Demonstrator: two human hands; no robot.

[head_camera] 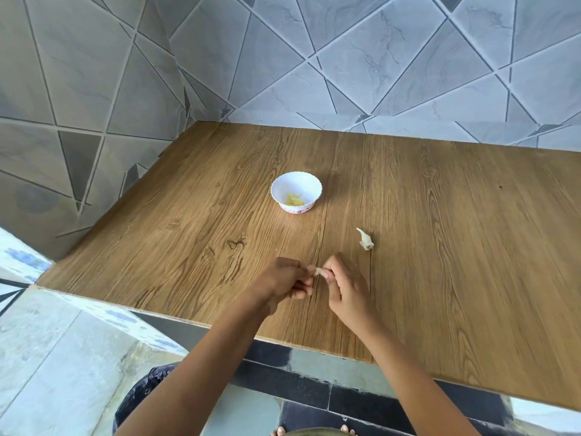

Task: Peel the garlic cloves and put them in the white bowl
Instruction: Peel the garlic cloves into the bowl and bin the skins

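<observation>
left grip (pixel 283 280) and right grip (pixel 342 287) both pinch one garlic clove (pixel 318 271), fingers curled, low over the tabletop (pixel 440 247), likely so skin drops there. white bowl (pixel 317 184) stands beyond, yellowish peeled pieces (pixel 294 200) inside. another clove or husk (pixel 365 239) lies right.

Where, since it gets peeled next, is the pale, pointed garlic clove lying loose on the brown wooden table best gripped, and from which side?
Probably pinch the loose garlic clove across its thick, brownish root end, which points toward the near edge of the wooden table, coming down from above with the nearer right hand. The far end tapers to a thin tip that would likely slip.
</observation>
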